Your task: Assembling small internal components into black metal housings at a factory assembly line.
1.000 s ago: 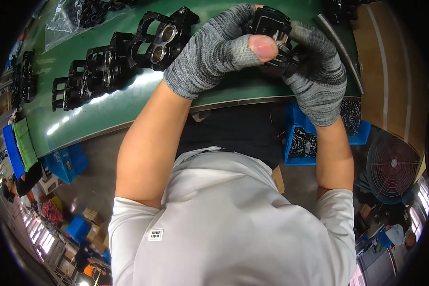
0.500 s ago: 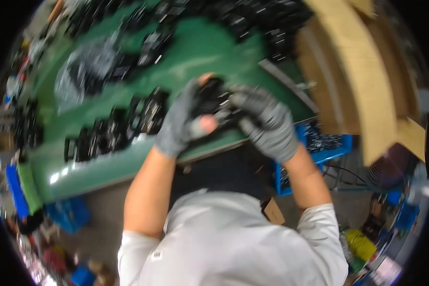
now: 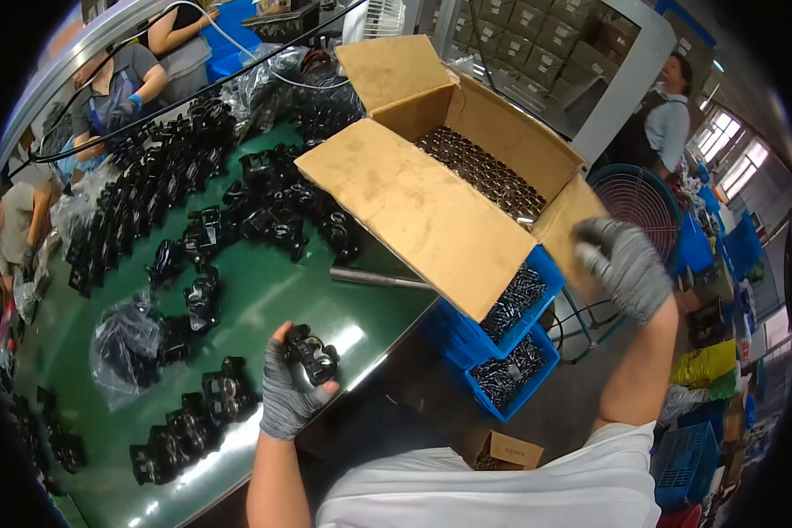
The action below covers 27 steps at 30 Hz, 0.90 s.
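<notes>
Gripping: left hand (image 3: 286, 403), thumb and fingers about one black metal part (image 3: 311, 355), lower-left of the open carton (image 3: 418, 207); likely stiff, weighty, slick, best held by its outer ends. Right hand (image 3: 627, 268): blurred, right of carton, closure unclear.

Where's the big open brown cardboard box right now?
In the head view, the large open brown cardboard box is up and right of centre, just above the blue plastic bins, with the grey-gloved right hand near its right flap.
</notes>
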Tool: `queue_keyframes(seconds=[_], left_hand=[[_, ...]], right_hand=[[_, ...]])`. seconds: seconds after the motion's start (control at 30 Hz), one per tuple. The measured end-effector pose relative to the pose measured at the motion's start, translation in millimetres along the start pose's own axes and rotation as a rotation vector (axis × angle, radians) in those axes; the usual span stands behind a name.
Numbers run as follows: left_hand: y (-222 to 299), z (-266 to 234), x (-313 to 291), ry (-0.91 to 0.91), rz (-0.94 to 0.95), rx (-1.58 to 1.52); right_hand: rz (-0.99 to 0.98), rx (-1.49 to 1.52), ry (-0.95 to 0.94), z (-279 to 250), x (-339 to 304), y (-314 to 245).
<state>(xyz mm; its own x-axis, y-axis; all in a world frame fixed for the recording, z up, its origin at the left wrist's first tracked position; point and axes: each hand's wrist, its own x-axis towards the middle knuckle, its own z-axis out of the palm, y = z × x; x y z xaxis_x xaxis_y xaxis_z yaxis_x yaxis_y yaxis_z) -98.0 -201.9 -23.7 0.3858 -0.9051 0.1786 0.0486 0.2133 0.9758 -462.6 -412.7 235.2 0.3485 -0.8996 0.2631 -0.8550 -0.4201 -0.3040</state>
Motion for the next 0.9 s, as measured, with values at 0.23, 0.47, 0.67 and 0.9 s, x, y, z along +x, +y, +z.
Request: queue_keyframes(seconds=[0.23,0.47,0.67,0.9], left_hand=[[15.8,9.4,1.7,-0.019,-0.040,-0.098],[3.5,-7.4,1.1,0.027,0.049,-0.040],[15.9,-9.5,-5.8,0.052,0.004,-0.062],[4.1,-15.8,0.8,0.126,0.098,0.366]], right_hand=[[-0.072,-0.028,-0.360,-2.6,60.6,4.6],[-0.085,-0.414,-0.541,25.9,132.7,0.7],[-0.199,-0.310,-0.402,72.9,153.1,26.7],[-0.276,-0.261,-0.518,90.9,160.7,3.9]])
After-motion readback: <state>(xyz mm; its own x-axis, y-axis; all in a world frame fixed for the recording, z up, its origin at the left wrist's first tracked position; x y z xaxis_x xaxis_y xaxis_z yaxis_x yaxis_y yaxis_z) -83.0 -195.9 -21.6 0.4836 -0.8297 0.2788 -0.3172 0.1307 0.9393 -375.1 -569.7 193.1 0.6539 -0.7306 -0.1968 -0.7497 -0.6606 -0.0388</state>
